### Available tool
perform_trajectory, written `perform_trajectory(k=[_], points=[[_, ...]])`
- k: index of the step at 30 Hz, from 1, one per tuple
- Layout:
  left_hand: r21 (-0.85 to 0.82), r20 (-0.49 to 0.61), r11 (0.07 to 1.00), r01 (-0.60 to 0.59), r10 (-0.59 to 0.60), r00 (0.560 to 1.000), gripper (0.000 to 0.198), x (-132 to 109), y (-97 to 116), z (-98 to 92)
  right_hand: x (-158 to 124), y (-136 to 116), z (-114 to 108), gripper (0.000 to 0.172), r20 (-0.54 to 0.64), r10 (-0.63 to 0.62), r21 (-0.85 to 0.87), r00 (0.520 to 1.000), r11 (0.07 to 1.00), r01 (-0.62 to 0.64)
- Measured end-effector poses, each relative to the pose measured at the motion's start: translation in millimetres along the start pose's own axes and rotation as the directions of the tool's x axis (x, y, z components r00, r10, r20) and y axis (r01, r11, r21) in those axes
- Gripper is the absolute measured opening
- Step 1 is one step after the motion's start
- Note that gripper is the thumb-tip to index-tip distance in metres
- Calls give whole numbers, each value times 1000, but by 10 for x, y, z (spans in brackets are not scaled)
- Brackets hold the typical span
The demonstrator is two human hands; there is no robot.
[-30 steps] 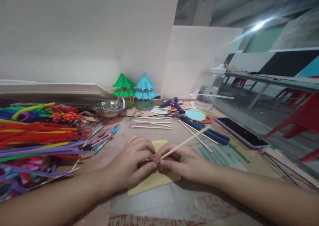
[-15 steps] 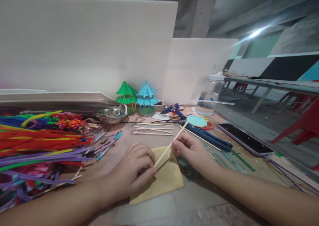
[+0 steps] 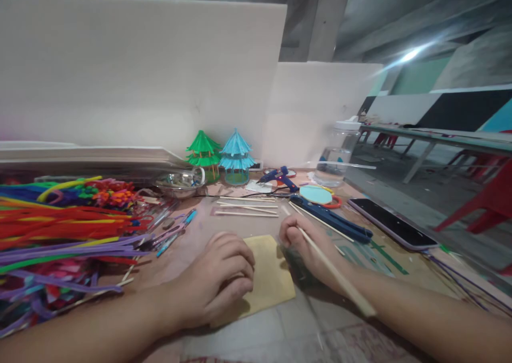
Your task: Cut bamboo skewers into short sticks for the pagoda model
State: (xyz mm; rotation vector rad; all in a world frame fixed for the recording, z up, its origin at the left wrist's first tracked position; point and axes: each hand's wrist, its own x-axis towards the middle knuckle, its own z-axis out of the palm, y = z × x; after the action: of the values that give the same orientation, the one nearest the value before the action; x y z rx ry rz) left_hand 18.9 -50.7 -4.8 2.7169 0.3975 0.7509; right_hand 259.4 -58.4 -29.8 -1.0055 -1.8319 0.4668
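My right hand (image 3: 306, 243) is closed round a thin wooden stick (image 3: 336, 269), which slants back over the wrist and is blurred at its near end. Loosely curled, my left hand (image 3: 224, 275) rests over the left part of a yellow sheet (image 3: 274, 272), with a gap between thumb and fingers and nothing visible in it. Past the hands, several more wooden sticks (image 3: 248, 210) lie on the tabletop. Just beyond the right hand is a dark blue long-handled tool (image 3: 336, 221), with a light-blue disc (image 3: 316, 194) at its far end.
Colourful pipe cleaners (image 3: 60, 224) pile up on the left beside a metal bowl (image 3: 180, 181). Green (image 3: 203, 152) and blue (image 3: 236, 152) pagoda-like models stand behind. A glue gun (image 3: 280, 177), a water bottle (image 3: 338, 152) and a phone (image 3: 392, 223) are at the right.
The stick has left my left fingers. My right hand has turned, swinging the stick from across the yellow sheet to back over my right forearm. My left hand stays over the sheet.
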Motion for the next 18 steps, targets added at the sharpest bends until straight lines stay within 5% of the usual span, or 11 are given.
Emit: perform_trajectory(k=[4, 9, 13, 18], points=[[-18, -77, 992, 124, -125, 989, 19, 5, -72, 38, -19, -86, -13, 54, 156, 109, 274, 982, 950, -149], [-5, -146, 979, 202, -201, 969, 15, 18, -175, 98, 13, -134, 28, 32, 307, 223, 642, 925, 669, -374], [14, -134, 981, 194, -191, 972, 18, 21, -186, 105, 39, -103, 50, 33, 383, 249, 696, 889, 556, -455], [34, -99, 984, 177, -173, 980, 19, 32, -143, 80, 30, -85, 49, 34, 422, 283, 676, 861, 535, -507]])
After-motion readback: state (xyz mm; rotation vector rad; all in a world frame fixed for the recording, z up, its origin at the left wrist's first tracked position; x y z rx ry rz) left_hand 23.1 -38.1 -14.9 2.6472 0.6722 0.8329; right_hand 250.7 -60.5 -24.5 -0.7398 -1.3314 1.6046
